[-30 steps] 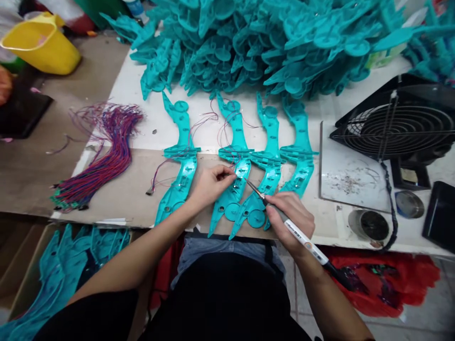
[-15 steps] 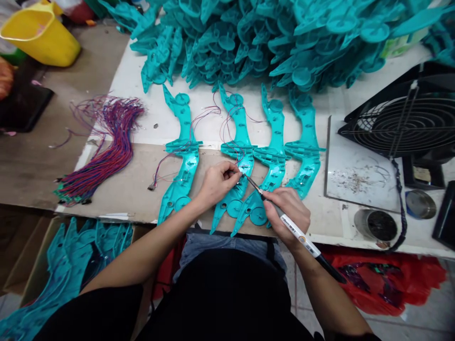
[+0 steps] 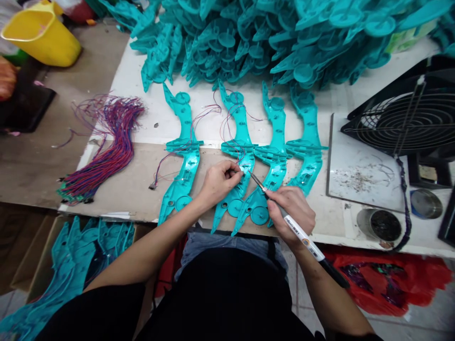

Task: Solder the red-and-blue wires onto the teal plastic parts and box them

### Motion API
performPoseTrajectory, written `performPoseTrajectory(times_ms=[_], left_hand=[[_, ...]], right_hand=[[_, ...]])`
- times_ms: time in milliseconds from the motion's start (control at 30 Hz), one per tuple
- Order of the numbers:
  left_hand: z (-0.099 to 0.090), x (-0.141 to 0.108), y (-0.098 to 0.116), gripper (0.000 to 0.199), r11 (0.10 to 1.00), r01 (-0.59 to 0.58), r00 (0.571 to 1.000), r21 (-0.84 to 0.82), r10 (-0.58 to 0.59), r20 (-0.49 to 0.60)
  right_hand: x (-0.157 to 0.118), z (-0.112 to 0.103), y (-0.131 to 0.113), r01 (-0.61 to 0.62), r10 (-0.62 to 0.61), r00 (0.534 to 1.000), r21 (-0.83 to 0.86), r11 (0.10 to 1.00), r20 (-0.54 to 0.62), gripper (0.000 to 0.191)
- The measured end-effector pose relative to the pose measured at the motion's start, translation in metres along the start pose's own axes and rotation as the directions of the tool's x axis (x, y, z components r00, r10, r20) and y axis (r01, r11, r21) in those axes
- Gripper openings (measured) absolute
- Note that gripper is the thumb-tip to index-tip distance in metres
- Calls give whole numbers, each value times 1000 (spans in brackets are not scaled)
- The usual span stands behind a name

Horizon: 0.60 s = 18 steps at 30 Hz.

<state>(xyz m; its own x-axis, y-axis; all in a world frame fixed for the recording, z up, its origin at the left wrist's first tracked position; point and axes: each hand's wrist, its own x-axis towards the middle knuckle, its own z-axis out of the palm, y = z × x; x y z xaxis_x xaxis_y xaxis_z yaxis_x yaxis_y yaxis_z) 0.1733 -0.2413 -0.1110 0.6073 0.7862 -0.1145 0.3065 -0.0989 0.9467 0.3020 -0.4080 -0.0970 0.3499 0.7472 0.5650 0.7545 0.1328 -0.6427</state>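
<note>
In my right hand point(image 3: 293, 213) is a soldering iron point(image 3: 302, 239) with a white and black handle, held like a pen. Its metal tip points up and left, just right of my left fingertips. My left hand point(image 3: 222, 182) is closed in a pinch on a thin wire, largely hidden by the fingers, above the lower half of a curved teal plastic shell point(image 3: 241, 128). Red and blue wires point(image 3: 227, 121) loop over that shell. To its left lies another teal shell point(image 3: 184, 118) with wires and a small connector point(image 3: 152, 186). Two more shells point(image 3: 277, 125) lie to the right.
A bundle of red and blue wires point(image 3: 117, 142) lies at left. Teal shells point(image 3: 227, 42) are heaped at the back, and more fill a box point(image 3: 71, 251) below the table. A black fan point(image 3: 394, 118), a metal plate point(image 3: 362, 175) and a jar point(image 3: 380, 225) stand at right.
The soldering iron's tip has drawn a little to the right, away from my left fingertips. My left hand keeps its pinch at nearly the same spot.
</note>
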Motion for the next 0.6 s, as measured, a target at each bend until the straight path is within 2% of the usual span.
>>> performPoseTrajectory(times_ms=[233,433,600], left_hand=[[0,0,3,5,1000,-9,1000,5,9,-16],[0,0,1,5,1000,-16,1000,6,16,-23],[1,0,2,4,1000,1,1000,-3,-1,-16]], right_hand=[[1,1,-2,-16,17,998,-12,1000,55,23],[4,-2,-1,-11,11,998,12,1000,-61,23],[18,2,-1,-156,159,982,37,987,-102,24]])
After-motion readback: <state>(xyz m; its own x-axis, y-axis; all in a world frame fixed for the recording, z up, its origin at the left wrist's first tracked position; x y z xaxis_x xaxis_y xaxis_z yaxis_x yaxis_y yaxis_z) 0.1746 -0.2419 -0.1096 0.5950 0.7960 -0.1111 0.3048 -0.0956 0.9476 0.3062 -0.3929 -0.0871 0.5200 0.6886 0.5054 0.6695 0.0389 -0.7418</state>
